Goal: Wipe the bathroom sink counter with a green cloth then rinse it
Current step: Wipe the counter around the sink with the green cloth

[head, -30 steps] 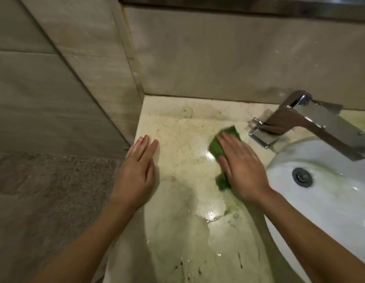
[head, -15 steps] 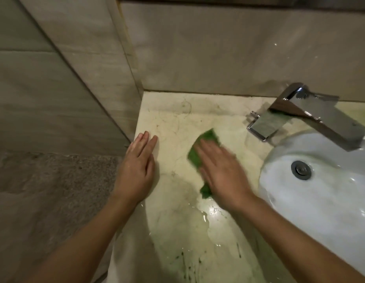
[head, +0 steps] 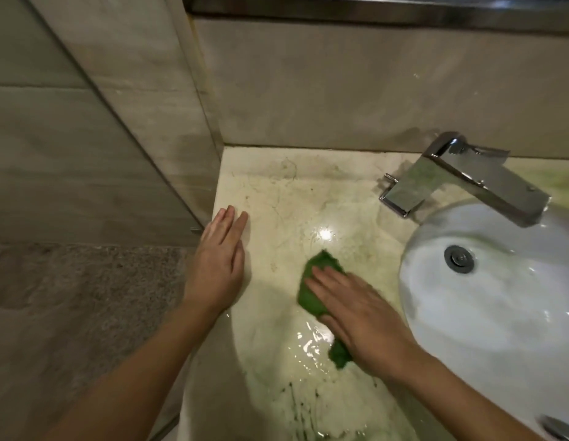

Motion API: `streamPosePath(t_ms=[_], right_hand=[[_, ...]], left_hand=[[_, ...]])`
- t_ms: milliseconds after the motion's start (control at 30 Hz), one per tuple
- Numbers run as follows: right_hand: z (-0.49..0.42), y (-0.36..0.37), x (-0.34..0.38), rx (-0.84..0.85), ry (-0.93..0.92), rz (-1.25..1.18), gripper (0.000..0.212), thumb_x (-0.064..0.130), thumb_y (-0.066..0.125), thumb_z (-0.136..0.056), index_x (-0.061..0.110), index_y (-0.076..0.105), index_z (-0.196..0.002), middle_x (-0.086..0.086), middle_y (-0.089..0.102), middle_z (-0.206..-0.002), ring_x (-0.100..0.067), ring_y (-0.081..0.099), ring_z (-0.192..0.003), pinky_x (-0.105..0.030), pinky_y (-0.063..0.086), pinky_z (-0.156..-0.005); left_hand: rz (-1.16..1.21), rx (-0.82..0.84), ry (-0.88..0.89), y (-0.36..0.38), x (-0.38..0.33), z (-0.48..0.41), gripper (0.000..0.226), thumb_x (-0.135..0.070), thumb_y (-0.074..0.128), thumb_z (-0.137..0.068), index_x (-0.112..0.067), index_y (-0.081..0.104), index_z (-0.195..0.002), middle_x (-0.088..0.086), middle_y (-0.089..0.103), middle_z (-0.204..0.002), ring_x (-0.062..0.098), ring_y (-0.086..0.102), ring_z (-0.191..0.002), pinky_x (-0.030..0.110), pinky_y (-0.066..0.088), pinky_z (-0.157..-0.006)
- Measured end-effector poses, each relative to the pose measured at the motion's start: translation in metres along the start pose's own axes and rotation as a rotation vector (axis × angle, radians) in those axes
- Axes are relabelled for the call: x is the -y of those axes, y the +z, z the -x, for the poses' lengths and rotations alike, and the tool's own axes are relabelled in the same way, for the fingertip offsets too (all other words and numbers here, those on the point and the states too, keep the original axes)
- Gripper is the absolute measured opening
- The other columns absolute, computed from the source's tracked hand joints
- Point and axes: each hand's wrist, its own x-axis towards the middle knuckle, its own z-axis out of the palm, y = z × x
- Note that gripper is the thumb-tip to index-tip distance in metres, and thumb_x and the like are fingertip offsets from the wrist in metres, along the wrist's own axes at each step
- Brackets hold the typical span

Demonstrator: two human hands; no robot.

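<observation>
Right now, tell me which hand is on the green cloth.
The right hand, beside the white sink basin, presses flat on the green cloth. The left hand rests bare on the counter's left edge, touching no cloth.

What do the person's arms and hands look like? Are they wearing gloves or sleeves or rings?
No gloves and no sleeves: both forearms are bare right down to the bottom edge of the picture. The left hand and the right hand are bare too. No rings, watch or bracelets show on the fingers or wrists. The right hand looks slightly blurred.
</observation>
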Motion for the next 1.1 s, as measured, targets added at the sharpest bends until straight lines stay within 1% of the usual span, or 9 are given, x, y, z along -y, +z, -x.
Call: streamPosePath(t_ms=[100, 200, 367, 500, 600, 733, 833, 967, 1100], right_hand=[[-0.006, -0.009, -0.032, -0.080, 0.181, -0.017, 0.052, 0.044, 0.022, -0.099, 0.026, 0.024, -0.147, 0.006, 0.020, -0.153, -0.014, 0.019, -0.141, -0.039, 0.022, -0.115], [-0.053, -0.003, -0.017, -0.163, 0.285, -0.016, 0.053, 0.040, 0.023, -0.098, 0.021, 0.027, -0.147, 0.002, 0.022, -0.154, -0.015, 0.019, -0.141, -0.036, 0.013, -0.115], [0.001, 0.004, 0.015, 0.011, 0.013, 0.004, 0.051, 0.044, 0.023, -0.099, 0.028, 0.018, -0.148, 0.007, 0.018, -0.154, -0.011, 0.016, -0.142, -0.035, 0.016, -0.115], [-0.014, -0.011, -0.026, -0.074, 0.150, -0.029, 0.052, 0.044, 0.022, -0.099, 0.027, 0.021, -0.148, 0.005, 0.019, -0.154, -0.014, 0.017, -0.142, -0.043, 0.023, -0.114], [-0.065, 0.001, -0.001, -0.126, 0.132, 0.008, 0.052, 0.037, 0.027, -0.097, 0.019, 0.031, -0.146, -0.002, 0.028, -0.152, -0.019, 0.025, -0.140, -0.042, 0.022, -0.115], [-0.022, 0.015, 0.025, -0.001, -0.141, 0.040, 0.050, 0.039, 0.032, -0.097, 0.025, 0.029, -0.145, 0.003, 0.028, -0.152, -0.014, 0.024, -0.140, -0.038, 0.021, -0.114], [0.006, -0.005, -0.013, 0.012, -0.087, -0.012, 0.051, 0.043, 0.028, -0.097, 0.030, 0.025, -0.146, 0.008, 0.021, -0.153, -0.012, 0.019, -0.141, -0.037, 0.019, -0.115], [-0.053, -0.005, -0.018, -0.111, 0.076, 0.003, 0.051, 0.038, 0.026, -0.097, 0.019, 0.033, -0.144, -0.001, 0.031, -0.151, -0.020, 0.028, -0.139, -0.035, 0.015, -0.114], [-0.033, 0.011, 0.031, -0.017, -0.176, 0.017, 0.050, 0.039, 0.027, -0.097, 0.022, 0.033, -0.144, -0.001, 0.032, -0.150, -0.018, 0.028, -0.138, -0.043, 0.020, -0.113]], left_hand=[[0.027, -0.037, -0.007, 0.002, 0.000, -0.002, 0.054, -0.025, 0.025, -0.091, -0.010, 0.041, -0.140, 0.011, 0.035, -0.149, 0.020, 0.024, -0.141, 0.032, 0.017, -0.117], [0.052, -0.058, 0.000, 0.005, 0.000, -0.001, 0.051, -0.022, 0.029, -0.091, -0.007, 0.046, -0.137, 0.012, 0.039, -0.147, 0.023, 0.028, -0.140, 0.034, 0.020, -0.116], [0.091, -0.076, -0.005, -0.012, -0.004, 0.019, 0.043, -0.017, 0.037, -0.093, -0.010, 0.051, -0.133, 0.004, 0.041, -0.146, 0.020, 0.030, -0.138, 0.037, 0.028, -0.112], [0.154, -0.015, -0.073, -0.021, -0.014, 0.060, 0.048, -0.028, 0.034, -0.097, -0.023, 0.034, -0.144, -0.015, 0.021, -0.151, 0.001, 0.010, -0.143, 0.019, 0.012, -0.113], [0.108, 0.002, -0.022, -0.010, -0.013, 0.073, 0.050, -0.028, 0.032, -0.096, -0.017, 0.034, -0.145, -0.011, 0.022, -0.152, 0.005, 0.010, -0.144, 0.010, 0.005, -0.112], [0.108, -0.009, -0.071, -0.006, -0.013, 0.073, 0.048, -0.023, 0.034, -0.096, -0.015, 0.036, -0.143, -0.005, 0.028, -0.151, 0.009, 0.014, -0.144, 0.013, 0.007, -0.114], [0.110, -0.017, -0.066, -0.008, -0.016, 0.074, 0.049, -0.026, 0.031, -0.096, -0.014, 0.038, -0.143, -0.002, 0.030, -0.151, 0.009, 0.014, -0.144, 0.016, 0.009, -0.115], [0.125, -0.083, -0.085, -0.003, -0.012, 0.072, 0.047, -0.023, 0.033, -0.095, -0.010, 0.045, -0.139, -0.003, 0.034, -0.147, 0.011, 0.022, -0.142, 0.018, 0.016, -0.114], [0.139, -0.173, -0.190, -0.005, -0.009, 0.081, 0.042, -0.018, 0.039, -0.095, -0.013, 0.049, -0.135, -0.007, 0.036, -0.145, 0.010, 0.026, -0.140, 0.027, 0.023, -0.113]])
